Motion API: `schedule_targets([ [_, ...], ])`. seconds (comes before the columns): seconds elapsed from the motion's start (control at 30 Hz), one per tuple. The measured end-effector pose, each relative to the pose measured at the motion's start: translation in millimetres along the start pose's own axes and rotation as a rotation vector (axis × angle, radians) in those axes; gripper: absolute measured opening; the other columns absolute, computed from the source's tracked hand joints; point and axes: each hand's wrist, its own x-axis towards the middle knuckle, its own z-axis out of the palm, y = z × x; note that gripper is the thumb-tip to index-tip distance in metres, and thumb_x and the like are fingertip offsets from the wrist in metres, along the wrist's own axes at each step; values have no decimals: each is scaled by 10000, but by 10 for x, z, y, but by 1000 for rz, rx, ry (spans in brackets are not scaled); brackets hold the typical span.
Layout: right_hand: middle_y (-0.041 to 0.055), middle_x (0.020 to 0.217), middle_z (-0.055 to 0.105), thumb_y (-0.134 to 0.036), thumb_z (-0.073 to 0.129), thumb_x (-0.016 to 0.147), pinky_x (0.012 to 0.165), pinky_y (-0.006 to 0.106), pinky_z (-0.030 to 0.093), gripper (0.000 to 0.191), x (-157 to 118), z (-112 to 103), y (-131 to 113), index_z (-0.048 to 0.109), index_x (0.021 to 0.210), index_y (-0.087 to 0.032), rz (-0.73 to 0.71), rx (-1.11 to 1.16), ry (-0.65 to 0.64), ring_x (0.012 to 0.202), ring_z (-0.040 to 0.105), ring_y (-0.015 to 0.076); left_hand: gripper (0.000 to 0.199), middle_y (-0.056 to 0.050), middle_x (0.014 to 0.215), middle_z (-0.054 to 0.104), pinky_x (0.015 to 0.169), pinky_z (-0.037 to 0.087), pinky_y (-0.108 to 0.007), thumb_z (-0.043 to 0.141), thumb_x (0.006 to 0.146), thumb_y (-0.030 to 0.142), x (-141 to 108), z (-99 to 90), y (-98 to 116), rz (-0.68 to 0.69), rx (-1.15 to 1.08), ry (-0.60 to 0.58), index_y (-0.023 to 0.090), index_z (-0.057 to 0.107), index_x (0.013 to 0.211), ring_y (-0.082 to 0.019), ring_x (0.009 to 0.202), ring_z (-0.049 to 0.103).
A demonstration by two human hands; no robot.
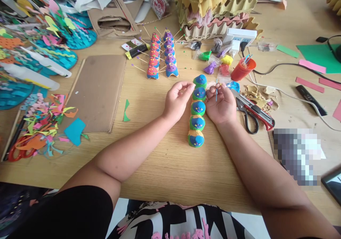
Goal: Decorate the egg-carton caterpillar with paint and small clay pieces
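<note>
A row of blue and green egg-carton bumps with small faces lies on the wooden table, pointing away from me. To its left, my left hand has thumb and fingertips pressed together beside the upper bumps; anything between them is too small to make out. On the right side of the row, my right hand is palm up with curled fingers, holding a thin blue stick upright. Farther back stand a red row and a purple row of bumps with pins.
A cardboard sheet and paper scraps lie left. On the right are an orange cup, a red cutter, black-handled scissors and cables. Egg cartons are stacked behind. Clay packets sit mid-table.
</note>
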Motion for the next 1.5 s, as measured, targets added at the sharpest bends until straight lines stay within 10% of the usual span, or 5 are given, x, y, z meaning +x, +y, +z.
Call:
schedule_targets([
  [1.5,-63,709,609,-431,763,922,733,237,602,303,-16,44,-19,585,755,-250,38,88,81,683,632,91,320,5,908,754,849,533,-228,848,832,503,-27,15,76,-116,-213,-56,204,748,893,-106,866,675],
])
